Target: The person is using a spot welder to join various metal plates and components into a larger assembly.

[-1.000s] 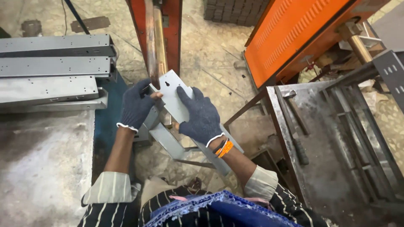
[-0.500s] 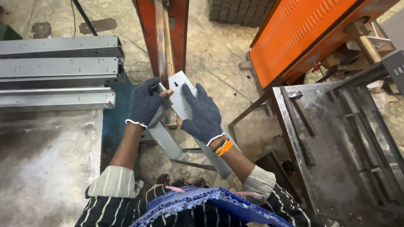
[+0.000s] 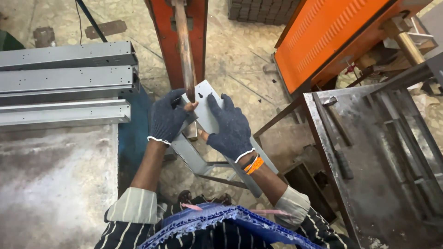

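Your left hand [image 3: 167, 119] and right hand [image 3: 230, 130] both have fingers curled onto the grey metal bracket [image 3: 203, 102]; its long axis runs from 11 o'clock down to 5 o'clock, upper end touching the copper rod [image 3: 184, 50]; left hand sits nearer it.

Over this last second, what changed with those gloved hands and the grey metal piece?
Little changed. Both hands, left hand and right hand, carried the grey sheet-metal piece slightly up under the copper rod of the orange machine. Both kept their grip; the stacked grey channels stayed put.
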